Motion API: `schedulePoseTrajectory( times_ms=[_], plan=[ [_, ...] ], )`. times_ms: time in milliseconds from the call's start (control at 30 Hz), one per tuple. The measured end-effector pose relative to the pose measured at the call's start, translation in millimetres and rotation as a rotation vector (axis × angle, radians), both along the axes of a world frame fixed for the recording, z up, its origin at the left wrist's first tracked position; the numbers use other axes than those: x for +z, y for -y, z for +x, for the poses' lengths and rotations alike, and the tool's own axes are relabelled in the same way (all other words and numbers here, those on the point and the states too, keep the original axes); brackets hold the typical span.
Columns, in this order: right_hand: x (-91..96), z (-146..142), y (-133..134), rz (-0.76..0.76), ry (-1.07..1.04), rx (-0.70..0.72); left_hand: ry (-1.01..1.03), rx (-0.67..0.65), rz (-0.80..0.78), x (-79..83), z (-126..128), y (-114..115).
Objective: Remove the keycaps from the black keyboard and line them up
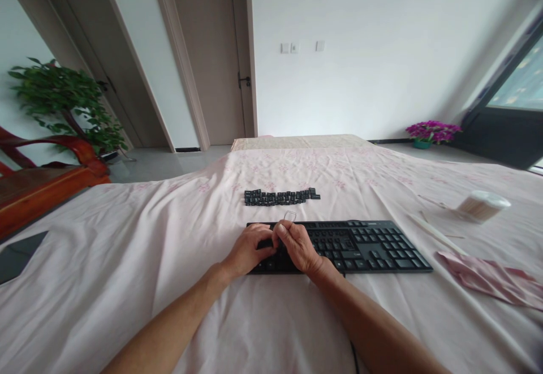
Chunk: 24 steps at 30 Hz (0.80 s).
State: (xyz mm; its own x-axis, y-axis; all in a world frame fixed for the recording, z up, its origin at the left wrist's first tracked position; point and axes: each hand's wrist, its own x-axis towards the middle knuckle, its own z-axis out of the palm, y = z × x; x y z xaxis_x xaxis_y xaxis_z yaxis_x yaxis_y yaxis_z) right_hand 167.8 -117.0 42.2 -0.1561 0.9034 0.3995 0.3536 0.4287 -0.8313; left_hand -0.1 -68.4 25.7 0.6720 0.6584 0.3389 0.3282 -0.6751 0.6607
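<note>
Two-handed work at a keyboard (368, 248), which lies flat on a cloth-covered surface (144, 261), its left end beneath the hands. The right hand (296, 244) has its fingers pinched together, with a thin wire loop (290, 215) projecting above them. The left hand (250, 248) rests at the keyboard's left end, thumb and fingers drawn close; whether they grip anything cannot be told. The step appears to be removing or fitting keycaps. For good practice, the left hand should steady the frame, while any cap is moved straight up or down—a sideways twist could strain its stem. Loose keycaps (280, 197) lie in a cluster beyond the keyboard, best kept in order and out of reach of the wrists. The hands themselves are the chief obstruction, hiding the keys beneath. A cable (354, 357) passes under the right forearm and could snag. To the right: a pink cloth (496, 280), a white stick (439, 235) and a tub of thin sticks (483, 205)—all clear of the keyboard. A dark flat device (21, 256) lies far left.
</note>
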Motion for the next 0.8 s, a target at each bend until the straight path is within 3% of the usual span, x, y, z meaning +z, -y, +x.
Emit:
schedulePoseTrajectory(
  times_ms=[333, 600, 800],
  plan=[
    [-1.8, -0.2, -7.2, -0.148, -0.177, 0.063, 0.028, -0.007, -0.023, -0.3, -0.7, -0.5],
    [-3.0, -0.8, -5.2, -0.021, 0.028, 0.042, 0.038, -0.011, -0.033, -0.1, 1.6, 0.3],
    [-4.6, -2.4, -1.7, 0.035, 0.075, 0.047, 0.034, 0.107, 0.019, 0.0, 7.2, 6.4]
  ],
)
